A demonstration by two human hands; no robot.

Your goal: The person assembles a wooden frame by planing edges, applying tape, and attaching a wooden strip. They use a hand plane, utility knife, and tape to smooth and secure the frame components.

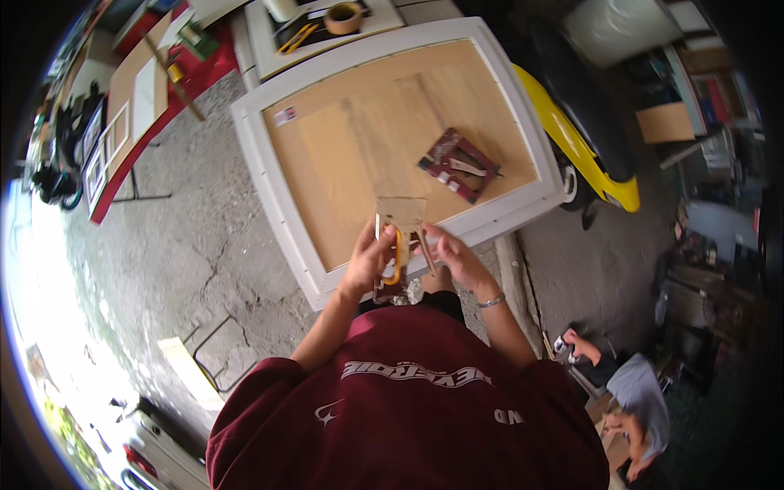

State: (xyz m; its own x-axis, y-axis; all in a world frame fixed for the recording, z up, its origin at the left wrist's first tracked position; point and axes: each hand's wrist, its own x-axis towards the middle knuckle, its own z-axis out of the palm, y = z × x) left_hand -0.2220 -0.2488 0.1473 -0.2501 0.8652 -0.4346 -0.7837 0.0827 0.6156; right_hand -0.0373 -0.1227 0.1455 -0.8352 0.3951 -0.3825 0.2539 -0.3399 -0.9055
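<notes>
In front of my chest, my left hand is closed round a clear plastic case, held over the near edge of a framed panel. A yellow-orange loop-shaped handle lies along my left thumb; the tool it belongs to is not plain. My right hand, with a bracelet at the wrist, has its fingers curled at a thin brownish strip beside the case. On the panel's tan backing, ringed by a white frame, rests a maroon staple gun with a pale handle.
Beyond the frame, a stand holds a tape roll and a yellow cutter. A yellow-and-black motorbike stands close on the right. Another person works at lower right. A red-edged table stands left.
</notes>
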